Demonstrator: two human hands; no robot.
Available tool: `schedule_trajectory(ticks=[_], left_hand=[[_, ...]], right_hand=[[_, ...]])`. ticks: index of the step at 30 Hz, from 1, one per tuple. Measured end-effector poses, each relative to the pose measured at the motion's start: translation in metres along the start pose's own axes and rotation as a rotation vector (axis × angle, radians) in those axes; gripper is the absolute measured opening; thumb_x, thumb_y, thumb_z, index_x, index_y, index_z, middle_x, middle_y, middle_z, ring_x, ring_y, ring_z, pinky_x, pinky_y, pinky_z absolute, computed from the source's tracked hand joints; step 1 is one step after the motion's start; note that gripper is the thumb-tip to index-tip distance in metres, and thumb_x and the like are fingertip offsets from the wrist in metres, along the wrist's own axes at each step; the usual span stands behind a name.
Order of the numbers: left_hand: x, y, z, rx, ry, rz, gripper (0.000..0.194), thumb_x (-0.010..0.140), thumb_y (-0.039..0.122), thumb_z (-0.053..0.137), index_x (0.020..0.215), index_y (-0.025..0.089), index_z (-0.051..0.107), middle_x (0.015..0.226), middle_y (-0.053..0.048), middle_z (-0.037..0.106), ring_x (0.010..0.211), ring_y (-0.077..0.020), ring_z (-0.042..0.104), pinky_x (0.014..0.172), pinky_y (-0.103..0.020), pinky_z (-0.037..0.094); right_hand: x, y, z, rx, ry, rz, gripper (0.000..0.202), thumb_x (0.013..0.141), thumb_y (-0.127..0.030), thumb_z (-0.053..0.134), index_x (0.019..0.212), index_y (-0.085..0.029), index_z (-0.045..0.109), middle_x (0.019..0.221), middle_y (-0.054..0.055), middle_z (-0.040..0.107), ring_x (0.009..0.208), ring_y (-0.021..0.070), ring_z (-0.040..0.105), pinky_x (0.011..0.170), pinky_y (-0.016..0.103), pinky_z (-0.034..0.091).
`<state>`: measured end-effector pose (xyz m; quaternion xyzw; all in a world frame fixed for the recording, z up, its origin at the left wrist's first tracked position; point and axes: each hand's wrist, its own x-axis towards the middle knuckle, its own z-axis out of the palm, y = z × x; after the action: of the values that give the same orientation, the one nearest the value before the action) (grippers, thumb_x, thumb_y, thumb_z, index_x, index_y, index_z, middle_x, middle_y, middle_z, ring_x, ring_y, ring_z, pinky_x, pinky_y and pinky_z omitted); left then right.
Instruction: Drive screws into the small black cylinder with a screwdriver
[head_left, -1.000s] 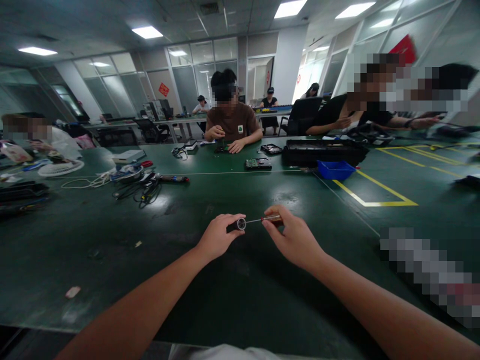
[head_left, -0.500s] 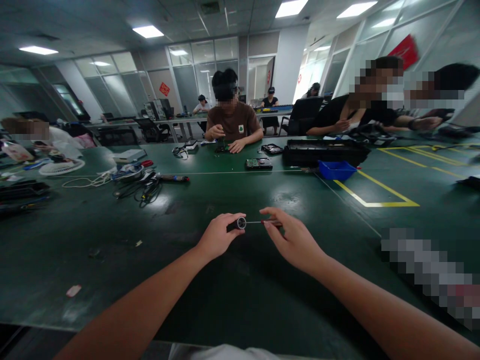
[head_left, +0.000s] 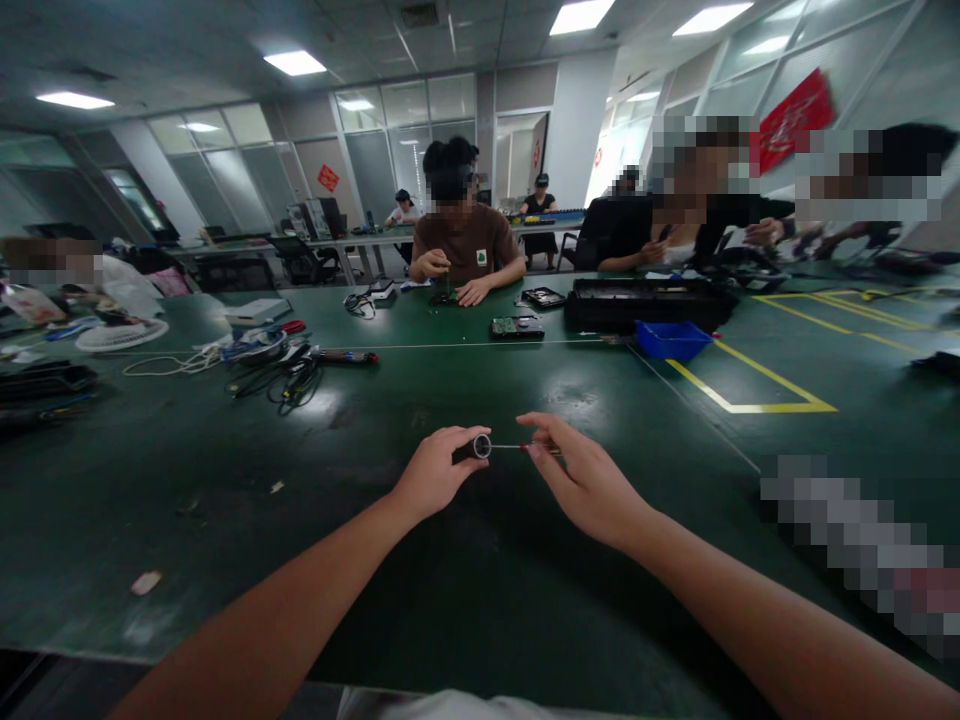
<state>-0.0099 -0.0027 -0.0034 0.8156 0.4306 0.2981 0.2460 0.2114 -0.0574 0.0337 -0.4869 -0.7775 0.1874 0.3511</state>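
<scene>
Tube [head_left: 481, 447] is clasped in the left grip [head_left: 433, 474], near and central over the table [head_left: 435, 600], presumably braced against twisting; the right grip [head_left: 579, 472] loosely pinches the screwdriver [head_left: 523, 447], levelled sideways, likely so its tip meets the tube squarely.

Across the table [head_left: 337, 620] from me is a person [head_left: 466, 245] in a brown shirt. On my left I see black cables [head_left: 298, 376], a white box [head_left: 257, 313] and a white disc [head_left: 122, 336]. Ahead of me lies a hard drive [head_left: 517, 328]; to its right, a blue tray [head_left: 673, 342] stands before a black case [head_left: 637, 312], near yellow tape [head_left: 780, 408].
</scene>
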Motion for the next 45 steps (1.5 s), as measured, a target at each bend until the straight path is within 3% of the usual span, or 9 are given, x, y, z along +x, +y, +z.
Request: schedule_trajectory(ticks=[6, 14, 18, 22, 28, 34, 38, 42, 45], left_hand=[[0.0001, 0.0012, 0.0007, 0.011, -0.018, 0.003, 0.040, 0.086, 0.021, 0.069, 0.125, 0.026, 0.064, 0.117, -0.004, 0.068, 0.112, -0.0229, 0.060, 0.101, -0.039, 0.044], [-0.0002, -0.0002, 0.0002, -0.009, 0.009, -0.005, 0.041, 0.086, 0.020, 0.069, 0.126, 0.026, 0.064, 0.118, -0.004, 0.068, 0.112, -0.0226, 0.059, 0.100, -0.039, 0.043], [-0.0020, 0.0034, 0.0007, -0.010, -0.028, 0.001, 0.039, 0.086, 0.022, 0.069, 0.125, 0.027, 0.065, 0.114, -0.003, 0.069, 0.108, -0.0226, 0.060, 0.097, -0.038, 0.044], [-0.0022, 0.0022, 0.0006, -0.017, -0.023, -0.011, 0.040, 0.086, 0.021, 0.069, 0.125, 0.027, 0.065, 0.115, -0.004, 0.068, 0.109, -0.0229, 0.060, 0.097, -0.038, 0.044], [-0.0001, -0.0028, 0.0002, -0.016, 0.012, -0.028, 0.041, 0.086, 0.021, 0.070, 0.126, 0.027, 0.064, 0.116, -0.003, 0.068, 0.110, -0.0230, 0.060, 0.099, -0.038, 0.043], [-0.0002, -0.0003, 0.0010, -0.010, -0.002, -0.014, 0.040, 0.085, 0.020, 0.071, 0.124, 0.026, 0.065, 0.112, -0.003, 0.069, 0.107, -0.0227, 0.061, 0.098, -0.037, 0.043], [0.0001, -0.0016, 0.0000, -0.018, -0.005, -0.023, 0.040, 0.086, 0.020, 0.070, 0.124, 0.026, 0.065, 0.113, -0.003, 0.069, 0.108, -0.0227, 0.060, 0.099, -0.038, 0.042], [0.0008, -0.0007, -0.0012, 0.007, -0.004, -0.043, 0.041, 0.086, 0.020, 0.070, 0.126, 0.026, 0.064, 0.115, -0.003, 0.069, 0.109, -0.0233, 0.060, 0.098, -0.039, 0.042], [0.0007, 0.0031, -0.0016, 0.036, -0.025, -0.053, 0.040, 0.086, 0.021, 0.070, 0.125, 0.027, 0.065, 0.114, -0.003, 0.069, 0.107, -0.0239, 0.060, 0.097, -0.040, 0.042]], right_hand=[[0.0003, 0.0024, 0.0014, -0.015, -0.002, 0.087, 0.036, 0.102, -0.040, 0.036, 0.128, -0.024, 0.056, 0.073, 0.001, 0.065, 0.054, 0.0167, 0.056, 0.052, 0.031, 0.041], [-0.0013, 0.0005, 0.0012, 0.013, 0.014, 0.081, 0.035, 0.101, -0.037, 0.039, 0.131, -0.021, 0.048, 0.087, 0.004, 0.066, 0.076, 0.0207, 0.064, 0.067, 0.034, 0.047], [0.0023, 0.0027, 0.0001, -0.008, 0.022, 0.131, 0.034, 0.102, -0.043, 0.035, 0.117, -0.023, 0.059, 0.088, 0.005, 0.071, 0.069, 0.0200, 0.064, 0.060, 0.033, 0.044], [0.0033, 0.0044, 0.0015, -0.022, 0.021, 0.107, 0.033, 0.100, -0.038, 0.040, 0.125, -0.022, 0.055, 0.078, 0.002, 0.068, 0.059, 0.0183, 0.059, 0.056, 0.032, 0.042], [0.0016, 0.0037, 0.0034, 0.018, 0.034, 0.044, 0.037, 0.098, -0.032, 0.046, 0.134, -0.021, 0.045, 0.093, 0.006, 0.066, 0.083, 0.0218, 0.065, 0.074, 0.036, 0.050], [0.0035, 0.0055, 0.0010, 0.030, -0.022, 0.150, 0.035, 0.103, -0.039, 0.031, 0.121, -0.022, 0.056, 0.082, 0.004, 0.068, 0.069, 0.0203, 0.065, 0.062, 0.033, 0.047], [0.0031, 0.0057, 0.0012, 0.029, 0.007, 0.116, 0.025, 0.100, -0.034, 0.040, 0.119, -0.023, 0.050, 0.080, 0.002, 0.066, 0.068, 0.0197, 0.064, 0.063, 0.033, 0.047], [0.0030, 0.0051, 0.0014, 0.099, 0.042, 0.076, 0.021, 0.097, -0.033, 0.048, 0.115, -0.023, 0.049, 0.093, 0.005, 0.068, 0.082, 0.0205, 0.066, 0.071, 0.034, 0.050], [0.0031, 0.0050, 0.0012, 0.098, -0.011, 0.106, 0.021, 0.098, -0.039, 0.045, 0.109, -0.023, 0.054, 0.082, 0.002, 0.066, 0.072, 0.0194, 0.064, 0.063, 0.032, 0.048]])
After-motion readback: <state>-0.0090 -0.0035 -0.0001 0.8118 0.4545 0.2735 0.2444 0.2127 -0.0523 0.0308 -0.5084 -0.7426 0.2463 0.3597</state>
